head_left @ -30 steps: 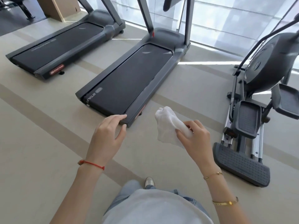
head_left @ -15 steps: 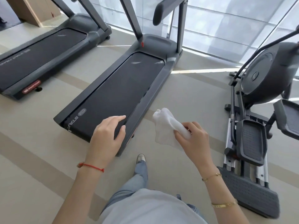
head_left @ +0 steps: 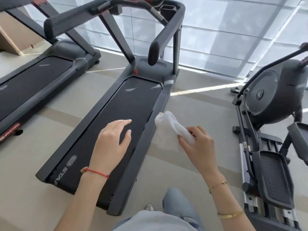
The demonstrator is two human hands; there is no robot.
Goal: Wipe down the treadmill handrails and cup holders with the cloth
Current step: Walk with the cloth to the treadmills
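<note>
Right hand (head_left: 197, 144) grasps a bunched white cloth (head_left: 170, 129); left hand (head_left: 110, 142) hangs released — fingers loose. Far on the treadmill (head_left: 106, 130), the cup holder (head_left: 168, 10) — contents indiscernible.

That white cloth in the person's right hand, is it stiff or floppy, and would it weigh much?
Probably floppy: the cloth bunches into soft folds where the right hand pinches it, and its free part droops. Likely very light, since a few fingers hold it up with no visible strain. It looks thin, even slightly see-through, so it should wrap easily round a handrail.
</note>
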